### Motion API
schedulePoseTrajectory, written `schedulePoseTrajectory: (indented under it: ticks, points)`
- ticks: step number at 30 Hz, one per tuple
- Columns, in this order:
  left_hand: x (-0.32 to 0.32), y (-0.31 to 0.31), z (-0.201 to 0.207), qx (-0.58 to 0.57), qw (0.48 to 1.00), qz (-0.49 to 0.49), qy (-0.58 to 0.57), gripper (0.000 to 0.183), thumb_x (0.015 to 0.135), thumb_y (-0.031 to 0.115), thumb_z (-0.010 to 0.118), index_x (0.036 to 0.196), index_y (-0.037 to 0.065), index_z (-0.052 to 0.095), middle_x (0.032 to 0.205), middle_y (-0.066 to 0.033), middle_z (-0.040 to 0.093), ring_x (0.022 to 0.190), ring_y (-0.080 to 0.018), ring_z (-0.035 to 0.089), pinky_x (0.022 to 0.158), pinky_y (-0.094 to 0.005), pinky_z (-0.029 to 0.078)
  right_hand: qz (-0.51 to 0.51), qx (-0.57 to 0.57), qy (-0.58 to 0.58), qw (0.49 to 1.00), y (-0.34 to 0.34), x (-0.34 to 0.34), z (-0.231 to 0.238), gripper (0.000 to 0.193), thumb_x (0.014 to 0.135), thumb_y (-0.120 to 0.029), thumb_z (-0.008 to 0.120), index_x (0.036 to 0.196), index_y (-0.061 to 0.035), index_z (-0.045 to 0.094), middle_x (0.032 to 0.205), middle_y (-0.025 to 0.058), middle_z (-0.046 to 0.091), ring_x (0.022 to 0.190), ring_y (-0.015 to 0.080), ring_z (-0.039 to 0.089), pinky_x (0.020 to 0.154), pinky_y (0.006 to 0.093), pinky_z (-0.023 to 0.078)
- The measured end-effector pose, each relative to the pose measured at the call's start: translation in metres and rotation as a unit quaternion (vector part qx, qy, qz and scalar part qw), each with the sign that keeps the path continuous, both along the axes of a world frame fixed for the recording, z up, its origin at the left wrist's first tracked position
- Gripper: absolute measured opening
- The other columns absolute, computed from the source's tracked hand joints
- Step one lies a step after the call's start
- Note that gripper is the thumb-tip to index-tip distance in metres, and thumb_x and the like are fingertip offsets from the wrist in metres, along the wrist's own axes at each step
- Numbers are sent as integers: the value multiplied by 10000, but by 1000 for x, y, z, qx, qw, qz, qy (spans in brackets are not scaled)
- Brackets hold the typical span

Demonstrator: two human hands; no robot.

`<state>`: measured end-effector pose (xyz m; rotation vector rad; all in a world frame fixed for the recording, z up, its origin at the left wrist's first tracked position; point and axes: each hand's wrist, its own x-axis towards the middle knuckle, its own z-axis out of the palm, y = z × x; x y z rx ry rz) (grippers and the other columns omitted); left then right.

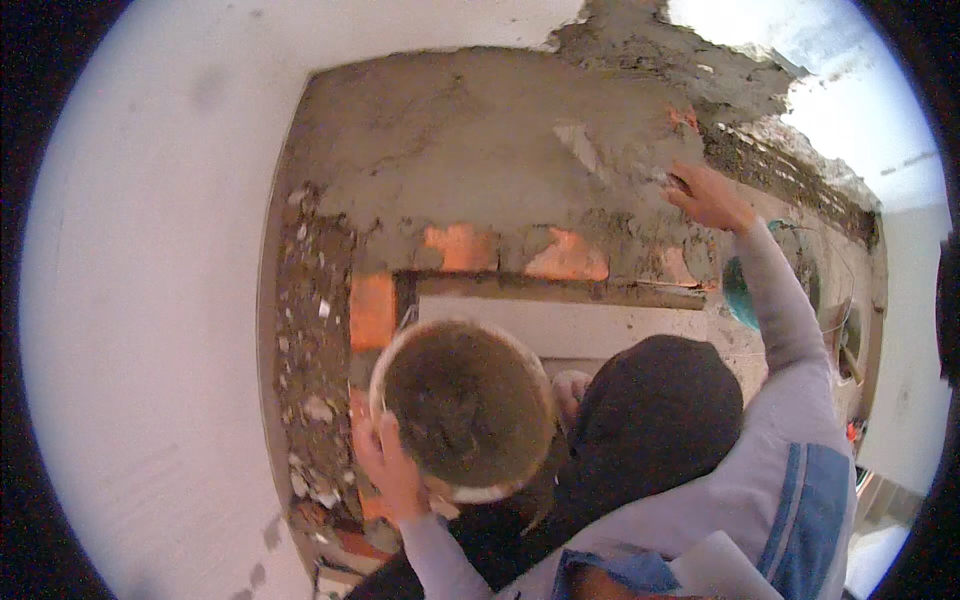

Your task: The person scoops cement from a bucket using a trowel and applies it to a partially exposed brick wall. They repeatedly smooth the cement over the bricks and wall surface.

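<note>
My left hand grips the near-left rim of a round bucket, thumb at the edge and fingers along the outside wall. Grey-brown wet mortar fills much of the bucket. Up at the right, my right hand is closed on a trowel, its pale blade blurred against the mortar-coated surface. Orange bricks show through below this coating, around a rectangular opening. My bent knee in dark cloth is right of the bucket.
A white wall rises at the left, with a strip of rubble along it. A pale board lies within the brick border. A teal round container stands beyond my right forearm. Rough mortar spreads toward the upper right.
</note>
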<state>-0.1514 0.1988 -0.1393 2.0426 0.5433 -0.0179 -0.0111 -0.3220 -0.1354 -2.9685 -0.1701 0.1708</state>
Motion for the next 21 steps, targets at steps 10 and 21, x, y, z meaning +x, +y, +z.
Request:
schedulePoseTrajectory:
  ticks: [10,21]
  points:
    - [10,0,-13,1,995,-5,-98,278,837,265,573,811,-11,550,750,-87,533,739,-184,492,683,-312,389,465,-50,-7,884,203,-62,69,330,767,-116,552,1074,-110,430,920,123,542,736,315,597,621,446,483]
    - [3,15,-19,-23,989,-68,-129,270,816,268,599,771,5,557,629,-31,520,593,-103,456,557,-281,380,486,-155,-53,858,307,-70,6,292,784,-92,478,1046,26,426,801,134,551,673,279,612,539,357,504]
